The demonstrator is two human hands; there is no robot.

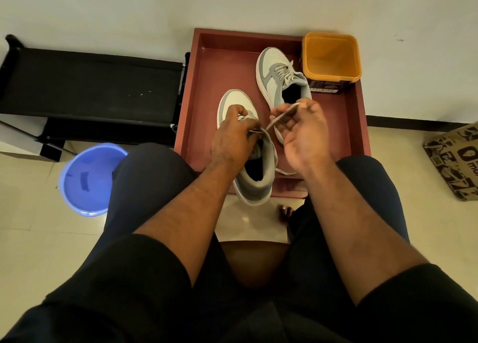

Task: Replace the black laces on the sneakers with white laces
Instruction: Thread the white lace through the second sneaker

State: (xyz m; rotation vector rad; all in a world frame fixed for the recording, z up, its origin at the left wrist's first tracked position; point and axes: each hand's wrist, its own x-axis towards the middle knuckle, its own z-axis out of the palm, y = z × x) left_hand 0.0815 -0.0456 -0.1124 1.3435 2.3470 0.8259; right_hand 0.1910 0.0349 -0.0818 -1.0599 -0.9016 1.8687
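**Between the knees: a lace going through the near sneaker**

On the front edge of the red tray [204,89], the near sneaker [254,177] is lying with its heel hanging over the rim toward the person, which is putting the eyelets within easy reach of both hands. The left hand [232,138] is pressing down over the tongue and pinching something at the eyelet row, seemingly steadying the shoe. The right hand [302,133] is pinching a pale lace [280,117] and holding it taut, slanting up from the shoe, probably so it can run through an eyelet; a loose end is trailing beside the collar. Whether this lace is going in or coming out cannot be told.

Farther back, the second sneaker [276,76] is sitting laced in a light grey lace, likely parked until its turn. No black lace is showing anywhere.

Beside it, an orange tub [331,55] is standing open in the tray's corner; its dark label is too small to read. A blue basin [88,180] is resting on the floor, and a printed cardboard box [457,159] is showing only partial letters, "mo".
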